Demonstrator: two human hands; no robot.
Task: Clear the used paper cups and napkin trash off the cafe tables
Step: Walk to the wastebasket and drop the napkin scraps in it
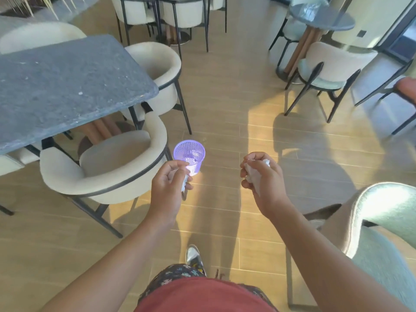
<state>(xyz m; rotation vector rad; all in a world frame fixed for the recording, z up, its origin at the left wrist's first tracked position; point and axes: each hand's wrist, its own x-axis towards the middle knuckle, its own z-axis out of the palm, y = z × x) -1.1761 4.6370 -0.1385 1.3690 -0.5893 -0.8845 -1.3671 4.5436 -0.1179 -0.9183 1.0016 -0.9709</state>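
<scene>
A small purple mesh waste basket [189, 154] stands on the wooden floor between the chairs, with something pale inside. My left hand [168, 181] is just in front of the basket, its fingers curled round a white crumpled napkin [184, 183]. My right hand [261, 174] is held to the right of the basket, gripping a second crumpled white napkin [253, 174]. No paper cups are in view.
A grey stone-topped table [63, 82] is at the left with cream armchairs [108, 163] around it. A round grey table [322, 16] with chairs stands at the far right. Another pale chair [387, 221] is close on my right. My foot [193, 255] is on the floor below.
</scene>
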